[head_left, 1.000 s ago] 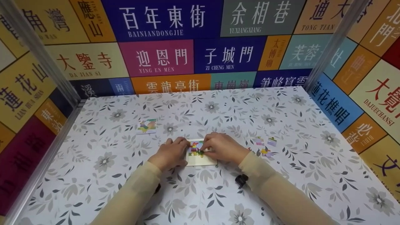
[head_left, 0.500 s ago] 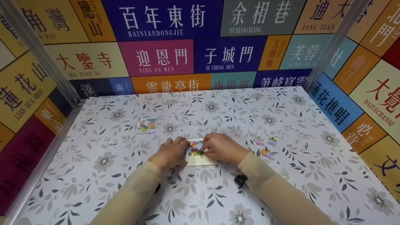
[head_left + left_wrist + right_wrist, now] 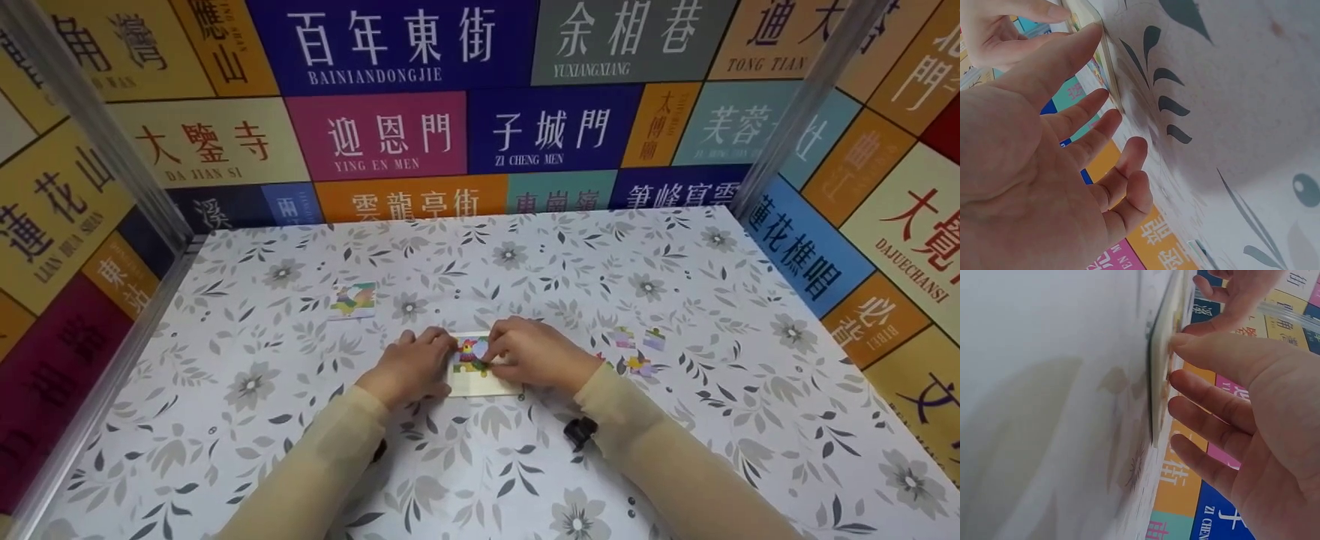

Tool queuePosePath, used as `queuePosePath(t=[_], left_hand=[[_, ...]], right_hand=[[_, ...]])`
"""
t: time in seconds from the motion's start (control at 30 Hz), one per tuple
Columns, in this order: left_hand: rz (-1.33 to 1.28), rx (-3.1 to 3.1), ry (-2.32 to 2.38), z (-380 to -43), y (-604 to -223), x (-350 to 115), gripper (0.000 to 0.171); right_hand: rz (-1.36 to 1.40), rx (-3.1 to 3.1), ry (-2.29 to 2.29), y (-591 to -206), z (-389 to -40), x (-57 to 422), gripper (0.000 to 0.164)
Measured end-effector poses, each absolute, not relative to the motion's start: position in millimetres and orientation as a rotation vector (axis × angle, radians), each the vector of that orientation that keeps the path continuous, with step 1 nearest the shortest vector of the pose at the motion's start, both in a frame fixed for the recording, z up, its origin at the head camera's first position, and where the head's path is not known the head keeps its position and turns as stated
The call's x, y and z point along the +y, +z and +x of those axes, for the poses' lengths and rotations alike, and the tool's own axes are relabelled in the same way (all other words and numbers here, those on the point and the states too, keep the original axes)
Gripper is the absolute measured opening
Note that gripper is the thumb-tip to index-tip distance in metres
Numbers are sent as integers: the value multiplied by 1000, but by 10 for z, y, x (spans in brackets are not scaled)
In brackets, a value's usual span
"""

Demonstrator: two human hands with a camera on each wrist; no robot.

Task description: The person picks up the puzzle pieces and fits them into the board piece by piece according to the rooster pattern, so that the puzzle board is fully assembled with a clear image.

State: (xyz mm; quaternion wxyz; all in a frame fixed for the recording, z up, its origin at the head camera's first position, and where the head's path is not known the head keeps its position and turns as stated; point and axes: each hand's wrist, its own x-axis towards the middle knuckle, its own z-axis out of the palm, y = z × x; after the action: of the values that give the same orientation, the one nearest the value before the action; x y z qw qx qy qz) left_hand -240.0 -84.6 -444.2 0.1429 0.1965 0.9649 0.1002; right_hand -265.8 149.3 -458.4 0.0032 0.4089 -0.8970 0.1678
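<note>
Amid walls (image 3: 390, 133), floral tabletop (image 3: 465, 469), perhaps jigsaw (image 3: 470, 367)

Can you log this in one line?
left hand: holds puzzle board at left end; right hand: at fitted pieces; loose pieces: to the right; picture card: farther back, left

This looks like a small booth rather than a home kitchen or a workshop. A worktop (image 3: 480, 465) with a grey floral print fills the floor of the view, shut in by a back wall (image 3: 390, 135), a left wall (image 3: 45, 300) and a right wall (image 3: 900, 247). All three bear coloured blocks of Chinese lettering, many with romanised names. Pale posts (image 3: 801, 105) mark the corners.
</note>
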Motion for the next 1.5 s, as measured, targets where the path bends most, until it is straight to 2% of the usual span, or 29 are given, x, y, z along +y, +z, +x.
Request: queuePosePath(t=[0.37, 0.6, 1.5], left_hand=[[549, 2761, 333, -2394, -4395, -849, 66], [558, 2767, 347, -2381, -4401, -853, 65], [552, 2751, 384, -2379, -4425, -862, 64]], right_hand=[[1164, -2888, 606, -4574, -2632, 1777, 12], [1192, -2804, 611, -4569, -2630, 1915, 11], [1088, -2806, 645, -4602, -2570, 2225, 10]])
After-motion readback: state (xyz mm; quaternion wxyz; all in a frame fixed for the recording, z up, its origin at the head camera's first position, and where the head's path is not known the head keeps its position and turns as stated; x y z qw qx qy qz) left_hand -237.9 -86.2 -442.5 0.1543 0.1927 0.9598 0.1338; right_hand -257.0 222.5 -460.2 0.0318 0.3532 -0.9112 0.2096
